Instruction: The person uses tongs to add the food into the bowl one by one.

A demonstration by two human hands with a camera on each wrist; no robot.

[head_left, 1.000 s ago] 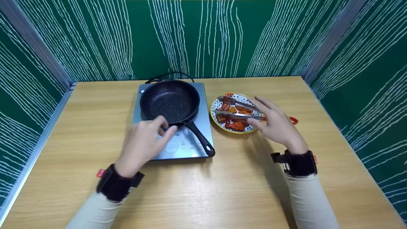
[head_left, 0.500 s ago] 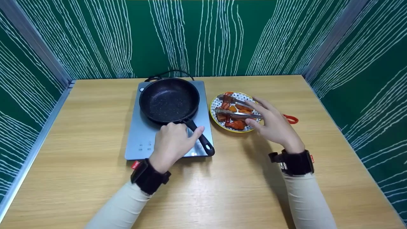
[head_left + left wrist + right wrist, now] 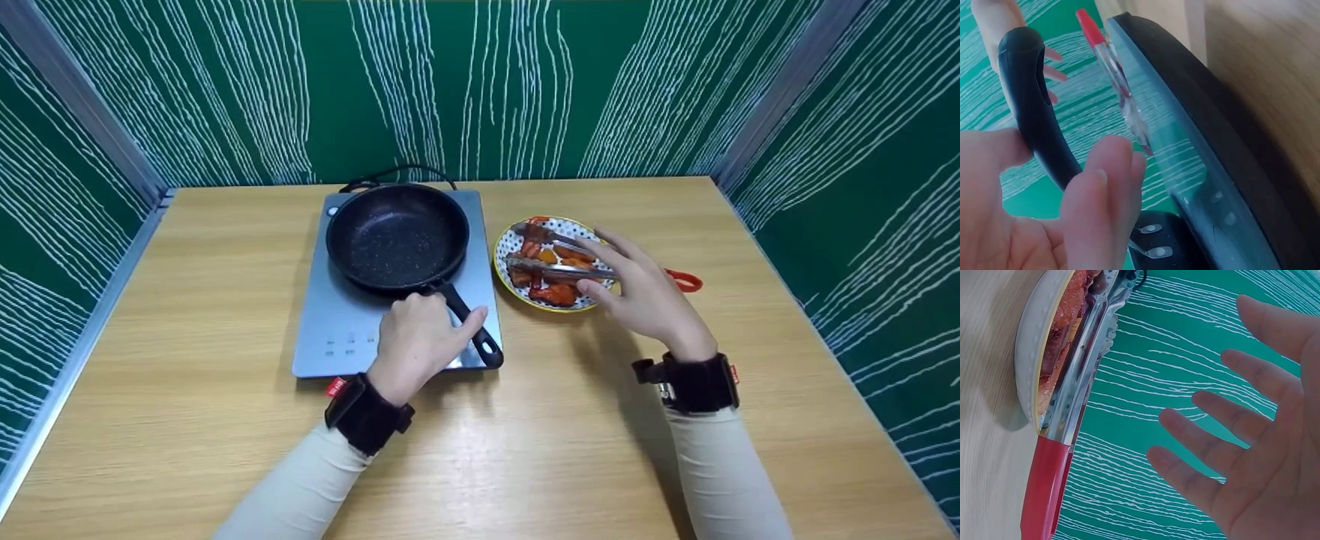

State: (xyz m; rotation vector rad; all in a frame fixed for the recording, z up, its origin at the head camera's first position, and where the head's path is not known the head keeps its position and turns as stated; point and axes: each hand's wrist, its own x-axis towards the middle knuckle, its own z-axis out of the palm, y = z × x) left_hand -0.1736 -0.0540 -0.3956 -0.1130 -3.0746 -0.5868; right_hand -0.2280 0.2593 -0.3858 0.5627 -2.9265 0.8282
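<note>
A black frying pan (image 3: 397,236) sits on the induction cooktop (image 3: 322,307), its handle (image 3: 1030,112) angled toward the front right. My left hand (image 3: 420,341) grips this handle, fingers curled under it and thumb against its side. To the right, a white dotted plate (image 3: 1027,360) with a yellow rim bears reddish-brown cooked meat pieces (image 3: 555,294). Metal tongs (image 3: 559,270) with red grips lie across the plate. Over the tongs hovers my right hand (image 3: 652,300), its fingers spread and apart from them in the right wrist view.
The wooden table (image 3: 540,450) carries the cooktop and plate side by side. Behind the pan runs a black power cord (image 3: 412,169). Green walls (image 3: 525,90) with white streaks enclose the table at the back and both sides.
My left hand has moved right from beside the pan's front edge and taken hold of the handle. My right hand has stayed nearly still above the tongs.
</note>
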